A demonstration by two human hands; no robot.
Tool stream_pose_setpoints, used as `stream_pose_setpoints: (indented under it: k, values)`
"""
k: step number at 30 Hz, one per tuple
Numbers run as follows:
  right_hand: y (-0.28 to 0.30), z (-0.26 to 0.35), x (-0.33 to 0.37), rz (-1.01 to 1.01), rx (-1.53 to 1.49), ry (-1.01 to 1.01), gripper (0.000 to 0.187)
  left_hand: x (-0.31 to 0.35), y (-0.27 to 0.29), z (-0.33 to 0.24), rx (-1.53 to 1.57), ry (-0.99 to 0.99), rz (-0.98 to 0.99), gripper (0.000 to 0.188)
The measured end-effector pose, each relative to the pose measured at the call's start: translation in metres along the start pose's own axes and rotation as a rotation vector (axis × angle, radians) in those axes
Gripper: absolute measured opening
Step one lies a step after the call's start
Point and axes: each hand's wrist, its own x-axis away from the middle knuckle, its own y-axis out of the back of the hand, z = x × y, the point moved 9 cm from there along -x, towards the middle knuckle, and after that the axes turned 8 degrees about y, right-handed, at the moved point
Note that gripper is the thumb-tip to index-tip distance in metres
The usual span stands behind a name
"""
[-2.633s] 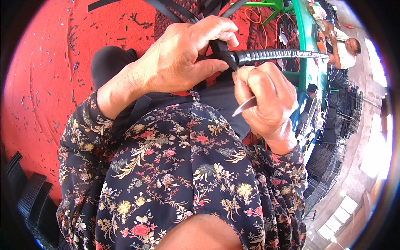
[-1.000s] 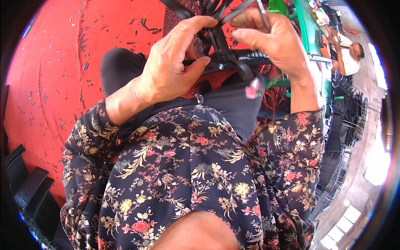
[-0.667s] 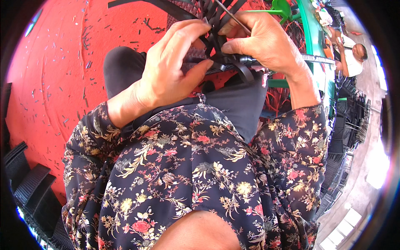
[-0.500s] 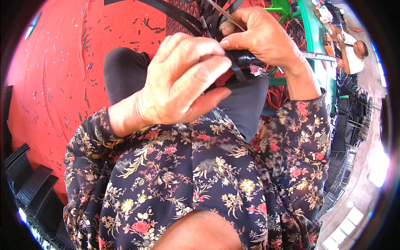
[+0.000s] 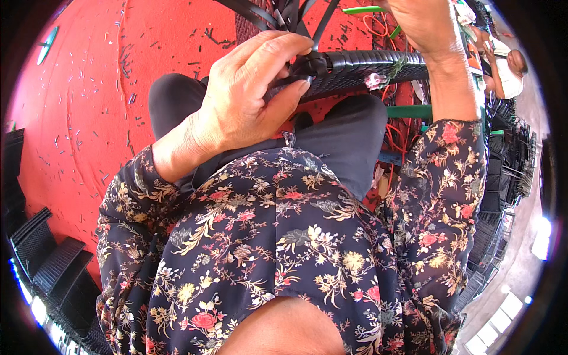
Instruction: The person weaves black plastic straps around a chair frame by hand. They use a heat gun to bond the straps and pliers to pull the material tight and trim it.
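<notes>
A black woven piece (image 5: 367, 65), its rim wrapped in flat plastic strip, lies across above my dark-trousered knees. My left hand (image 5: 251, 89) is closed around its left end, fingers over the top and thumb in front. From that end several loose black strips (image 5: 260, 13) stick up and fan out past the upper edge of the picture. My right hand (image 5: 421, 26) is raised at the upper right, above the wrapped rim and apart from it. The picture's edge cuts off most of its fingers, so what it may hold is hidden.
Black strip scraps lie strewn over the red floor covering (image 5: 77, 106). Stacked dark woven panels (image 5: 56, 260) stand at the lower left. To the right are a green bar (image 5: 408, 112), tangled red cords (image 5: 390, 139), and a person in white (image 5: 506, 74) beyond.
My right hand has left the rim's end near my left hand and moved up and right, uncovering the wrapped rim. The left hand has shifted slightly and now grips the piece's end.
</notes>
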Motion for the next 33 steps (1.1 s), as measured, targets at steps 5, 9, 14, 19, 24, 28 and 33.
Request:
stream_pose_setpoints:
  k: [5,9,14,19,24,28,33]
  values:
    - [-0.008,0.039,-0.005,-0.04,-0.102,0.236,0.016,-0.004,0.008,0.011,0.0,0.102,-0.015,0.044]
    - [-0.007,0.054,-0.001,-0.099,-0.11,0.413,0.015,-0.017,0.009,0.02,0.002,0.121,0.042,0.042]
    - [-0.015,0.05,-0.001,-0.11,-0.117,0.381,0.014,-0.035,0.02,0.015,-0.041,0.029,-0.122,0.023]
    - [-0.028,0.036,0.002,-0.073,-0.14,0.324,0.014,-0.044,0.013,0.02,-0.162,0.031,0.094,0.012]
    - [-0.032,0.022,0.034,0.091,0.164,0.105,0.03,-0.035,0.017,0.014,-0.179,0.043,0.078,0.019]
    - [-0.064,0.024,0.074,0.193,0.529,0.118,0.05,-0.029,0.026,0.026,-0.051,0.295,0.124,0.025]
    - [-0.098,0.053,0.085,0.104,0.688,0.539,0.044,-0.019,0.029,0.036,-0.013,0.432,0.137,0.019]
